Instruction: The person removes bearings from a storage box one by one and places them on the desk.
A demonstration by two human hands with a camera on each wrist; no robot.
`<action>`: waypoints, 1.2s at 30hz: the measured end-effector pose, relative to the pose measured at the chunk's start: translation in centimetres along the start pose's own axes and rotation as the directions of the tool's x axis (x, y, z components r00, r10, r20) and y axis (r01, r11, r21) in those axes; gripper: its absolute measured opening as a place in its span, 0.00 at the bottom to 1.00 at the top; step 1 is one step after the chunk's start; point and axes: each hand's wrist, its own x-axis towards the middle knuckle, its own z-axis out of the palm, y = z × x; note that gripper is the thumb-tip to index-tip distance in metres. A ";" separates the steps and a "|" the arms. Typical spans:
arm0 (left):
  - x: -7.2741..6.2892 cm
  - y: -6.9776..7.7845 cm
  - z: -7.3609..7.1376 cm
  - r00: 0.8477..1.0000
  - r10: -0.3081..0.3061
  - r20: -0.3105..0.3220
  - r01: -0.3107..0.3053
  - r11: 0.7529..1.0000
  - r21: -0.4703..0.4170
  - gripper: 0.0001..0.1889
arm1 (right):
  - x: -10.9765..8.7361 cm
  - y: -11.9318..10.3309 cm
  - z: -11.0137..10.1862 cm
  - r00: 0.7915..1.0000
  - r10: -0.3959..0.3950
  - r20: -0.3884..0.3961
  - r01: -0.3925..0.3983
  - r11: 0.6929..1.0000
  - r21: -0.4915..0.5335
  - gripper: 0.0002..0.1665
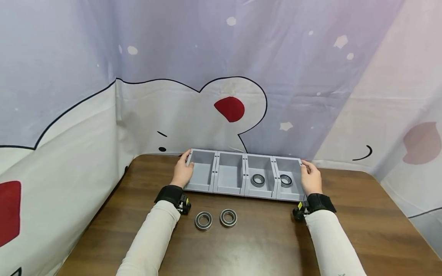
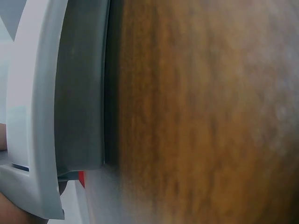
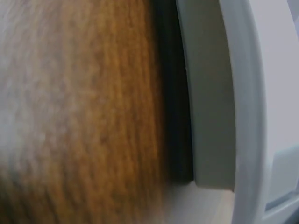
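Observation:
A long grey storage tray [image 1: 229, 190] with several compartments in a row lies across the far part of the table. My left hand [image 1: 182, 171] grips its left end, thumb over the rim. At the opposite end my right hand [image 1: 311, 178] holds the tray the same way. One ball bearing [image 1: 258, 180] sits in the compartment second from the right, another bearing [image 1: 286, 181] in the rightmost. The two left compartments hold nothing. Both wrist views show the tray's front wall [image 2: 79, 93] close up; a bit of the left hand's fingers shows in the left one.
Two more bearings, a left one [image 1: 203, 221] and a right one [image 1: 228, 218], lie on the brown wooden table [image 1: 262, 241] in front of the tray. A printed cloth [image 1: 179, 115] hangs right behind the table's back edge. Each wrist wears a black camera band [image 1: 321, 203].

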 end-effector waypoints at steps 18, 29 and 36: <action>0.2 0.0 0.3 1.000 -0.003 -0.024 0.003 1.000 0.000 0.31 | 0.2 -10.2 0.3 0.954 -0.244 0.172 0.273 0.946 -0.172 0.23; 0.3 -0.3 0.1 0.999 0.006 -0.042 -0.007 0.999 -0.035 0.30 | -3.4 -11.3 8.4 0.766 -0.388 0.513 0.569 0.780 -0.260 0.23; 0.4 -0.3 0.2 1.000 0.008 -0.025 -0.009 0.999 -0.037 0.31 | -4.1 -9.3 10.4 0.722 -0.343 0.601 0.649 0.636 -0.417 0.13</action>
